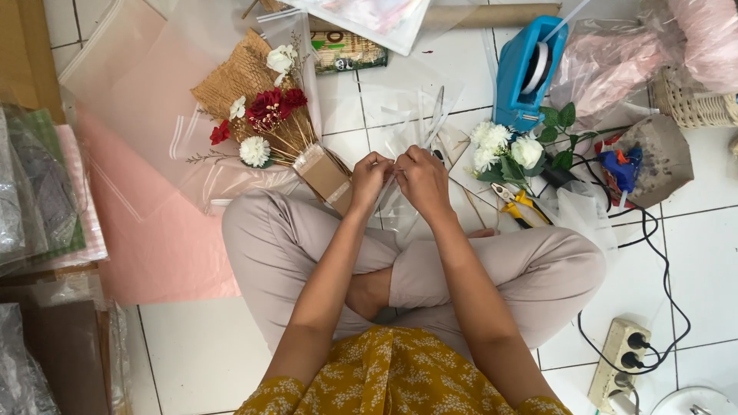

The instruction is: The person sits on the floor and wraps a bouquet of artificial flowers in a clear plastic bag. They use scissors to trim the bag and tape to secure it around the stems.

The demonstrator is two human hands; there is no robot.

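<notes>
Right now a sheet of clear cellophane [407, 127] rises from between the two hands, above the person's crossed legs on the tiled floor [715, 253]. It looks feather-light, thin and slippery, apt to crease and crackle (and hard to see at its edges), so it is best pinched at a fold or edge with the fingertips. The left hand [370, 178] is closed in a pinch on the cellophane; the right hand [423, 180] is likewise clamped on it, the two nearly touching. Just left lies a bouquet [265, 115] of red and white flowers in brown mesh wrap. To the right are white flowers [503, 146], yellow-handled pliers [519, 206] and a blue tape dispenser [526, 73].
</notes>
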